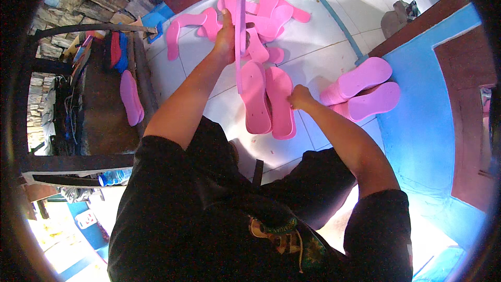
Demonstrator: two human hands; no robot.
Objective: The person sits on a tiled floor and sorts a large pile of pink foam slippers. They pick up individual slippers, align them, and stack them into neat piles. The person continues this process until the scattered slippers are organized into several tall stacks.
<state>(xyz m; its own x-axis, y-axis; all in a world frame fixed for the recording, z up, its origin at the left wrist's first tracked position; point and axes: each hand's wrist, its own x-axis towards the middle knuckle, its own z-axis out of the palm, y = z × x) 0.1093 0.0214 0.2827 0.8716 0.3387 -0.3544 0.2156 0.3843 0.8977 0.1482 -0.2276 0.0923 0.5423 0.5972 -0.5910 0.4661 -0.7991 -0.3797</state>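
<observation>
My left hand (225,39) grips a pink flip-flop sole (240,31) held on edge, so it shows as a thin upright strip. My right hand (299,96) is closed at the right edge of two pink soles (269,102) lying flat side by side on the white tiled floor (323,31). I cannot tell whether it pinches that sole. Beyond my left hand several more pink soles (271,15) lie scattered on the tiles.
Two stacks of pink soles (365,89) stand at the right against a blue wall (422,120). A dark wooden bench (104,109) at the left carries one pink sole (130,96) and red and blue items. A stone wall rises at far left.
</observation>
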